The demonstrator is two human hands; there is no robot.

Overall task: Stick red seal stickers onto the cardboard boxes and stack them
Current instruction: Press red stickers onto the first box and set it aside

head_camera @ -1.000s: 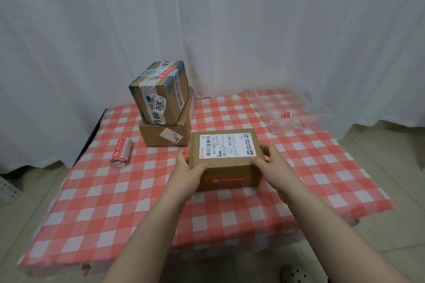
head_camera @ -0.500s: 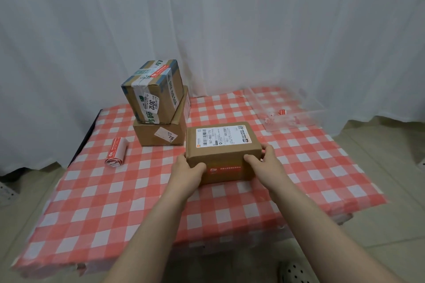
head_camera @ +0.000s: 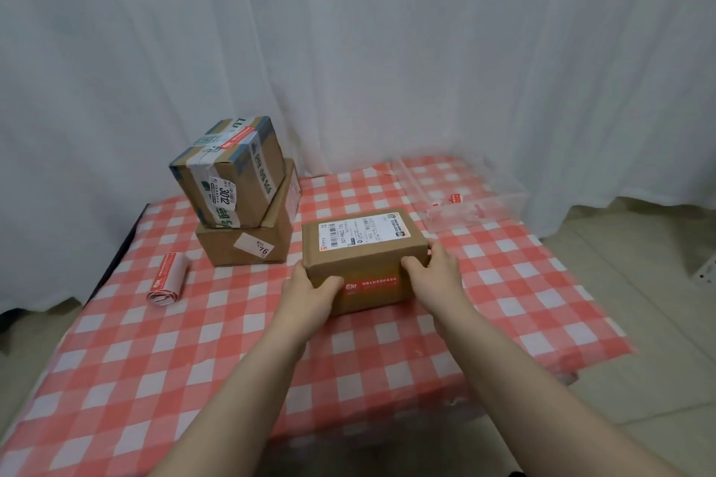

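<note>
- Cardboard box (head_camera: 364,256): mid-table on the red-and-white checked cloth (head_camera: 193,360), just right of the two-box stack and close to it. I cannot tell whether its base rests on the cloth or sits slightly off it; the lower edge is blurred.
- Left hand (head_camera: 310,290): clasps the box's near-left corner. The thumb lies across the front face and the fingers wrap round the left side, mostly hidden.
- Right hand (head_camera: 434,271): clasps the near-right corner the same way. The thumb presses the front face and the fingers curl over the right edge.
- Red seal sticker (head_camera: 372,285): stuck flat on the front face, running between the two thumbs.
- White shipping label (head_camera: 362,232): on the top face, barcode toward the left.
- Stack: the upper box (head_camera: 228,174) is banded with tape, turned askew on the lower box (head_camera: 252,240), and has a second red sticker (head_camera: 238,137) across its top. The lower box shows a small white tag on its front.
- Sticker roll (head_camera: 168,279): lies on its side near the table's left edge, well apart from both hands.
- Clear plastic tray (head_camera: 503,201): at the far-right corner, with a few small red scraps (head_camera: 455,198) inside.
- White curtain (head_camera: 348,50): hangs behind the table.
</note>
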